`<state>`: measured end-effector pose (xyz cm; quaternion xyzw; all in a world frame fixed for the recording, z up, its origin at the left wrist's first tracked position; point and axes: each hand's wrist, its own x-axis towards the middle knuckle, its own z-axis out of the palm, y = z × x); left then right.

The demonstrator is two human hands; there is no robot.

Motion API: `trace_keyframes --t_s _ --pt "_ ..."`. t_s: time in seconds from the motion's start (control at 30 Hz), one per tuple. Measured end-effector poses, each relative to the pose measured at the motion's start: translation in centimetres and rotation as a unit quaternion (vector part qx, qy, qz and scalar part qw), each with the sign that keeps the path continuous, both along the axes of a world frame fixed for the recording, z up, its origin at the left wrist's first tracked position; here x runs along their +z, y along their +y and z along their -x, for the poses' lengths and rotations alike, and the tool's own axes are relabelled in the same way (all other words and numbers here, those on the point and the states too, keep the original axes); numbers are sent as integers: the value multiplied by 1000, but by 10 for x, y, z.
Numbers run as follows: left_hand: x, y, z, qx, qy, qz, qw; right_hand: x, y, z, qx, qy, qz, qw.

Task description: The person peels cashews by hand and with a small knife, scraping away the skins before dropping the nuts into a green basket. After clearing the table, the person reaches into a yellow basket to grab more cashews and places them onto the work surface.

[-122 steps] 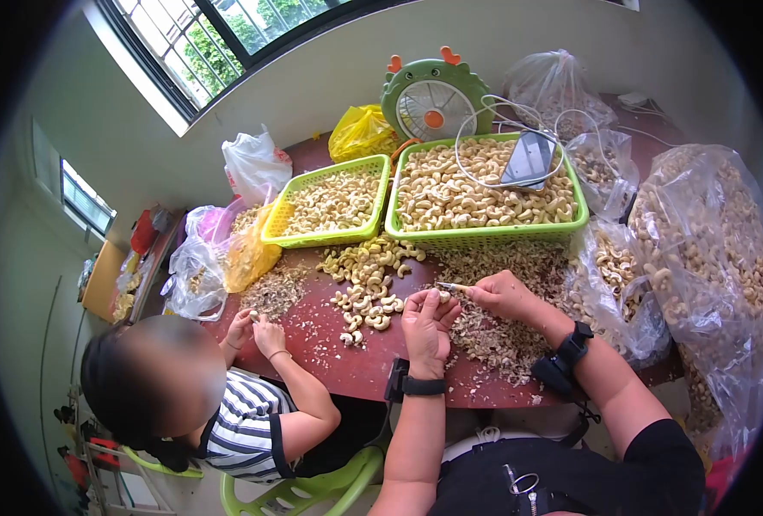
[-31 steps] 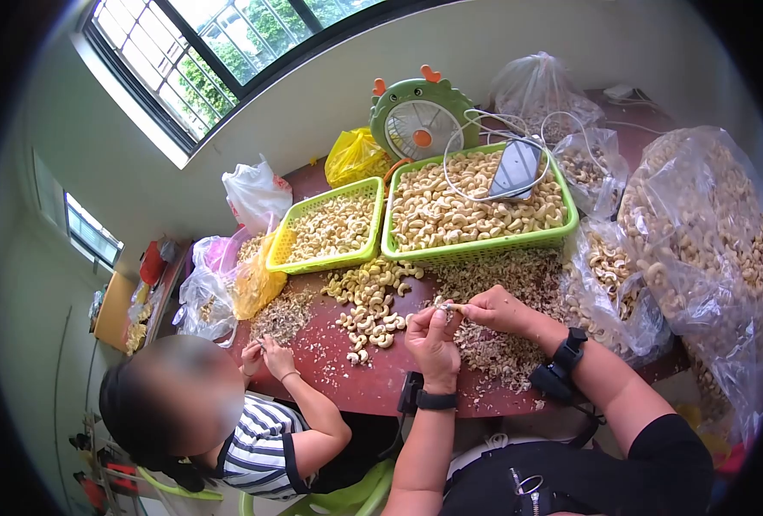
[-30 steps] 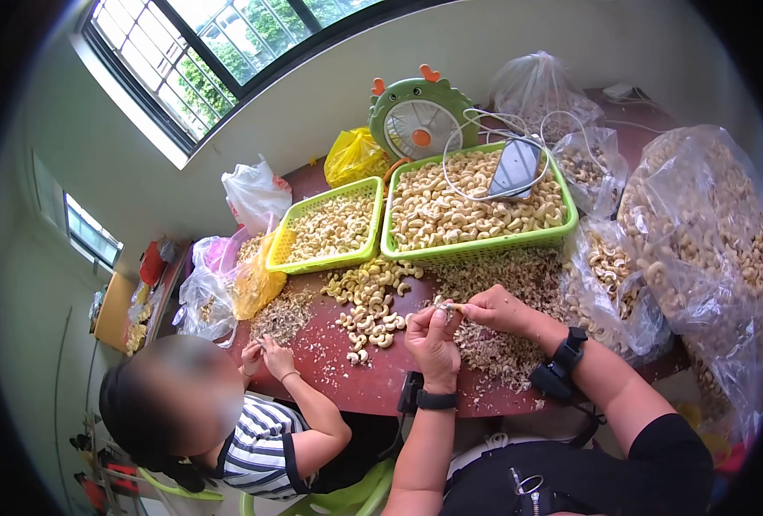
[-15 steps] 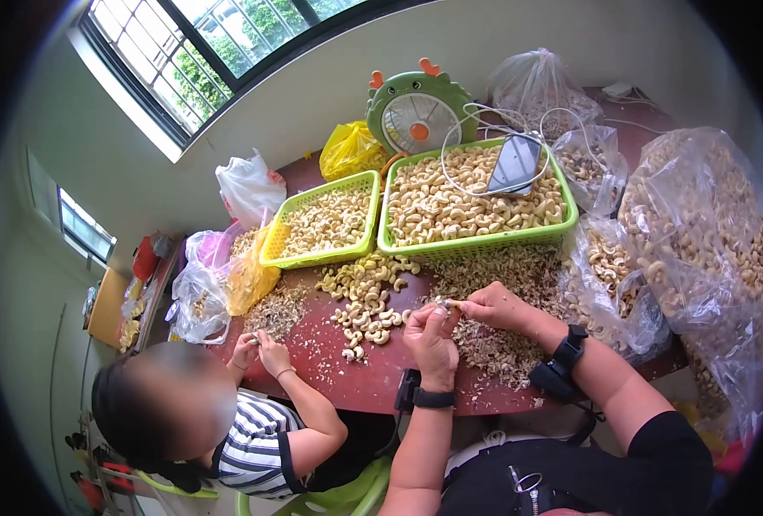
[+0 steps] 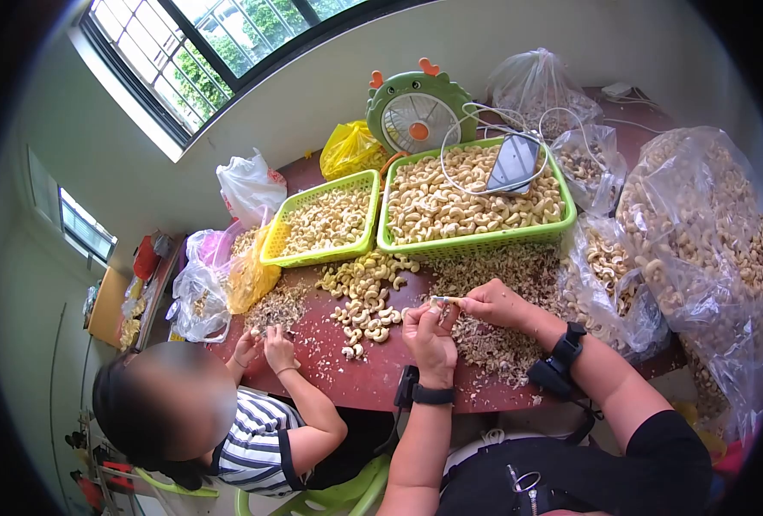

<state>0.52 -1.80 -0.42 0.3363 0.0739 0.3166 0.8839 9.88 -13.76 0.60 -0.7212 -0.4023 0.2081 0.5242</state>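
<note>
Over the heap of skin flakes at the table's front, my left hand [image 5: 430, 335] is closed, pinching a cashew nut [image 5: 436, 306] between thumb and fingertips. My right hand [image 5: 495, 304] is wrapped round a small knife [image 5: 450, 300] with a yellowish handle. Its tip meets the nut; the blade is too small to make out well. Just left of my left hand lies a pile of loose cashews [image 5: 369, 303]. Brown skin flakes [image 5: 493, 344] spread beneath and behind my right hand.
Behind my hands stand a large green basket [image 5: 485, 244] of cashews with a phone [image 5: 514, 163] on top, and a smaller basket [image 5: 313, 260]. A green fan [image 5: 418, 116] stands behind. Bags of nuts [image 5: 695, 224] crowd the right. A person [image 5: 257, 439] works at left, hands [image 5: 265, 348] near the edge.
My hands have shifted only slightly, and the knife now lies flatter against the nut. The other person's hands have moved a little apart.
</note>
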Motion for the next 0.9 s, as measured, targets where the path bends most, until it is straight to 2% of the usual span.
trace_keyframes --t_s 0.2,0.27,0.5,0.67,0.77,0.9 --pt "7 -2 2 9 44 12 999 -1 0 -1 3 -1 5 1000" --pt "2 1 1 0 23 16 1000 -1 0 -3 12 -29 26 999" --pt "1 -3 1 -10 -25 19 999 1 0 -1 -13 -7 -7 1000" --pt "7 0 0 22 68 29 997 -1 -2 -7 -58 11 12 998" --pt "-1 4 -2 -6 58 20 998 -2 -1 -6 -42 -19 -3 999" --pt "2 5 -2 -24 59 29 998 -4 0 -6 -45 -1 5 999"
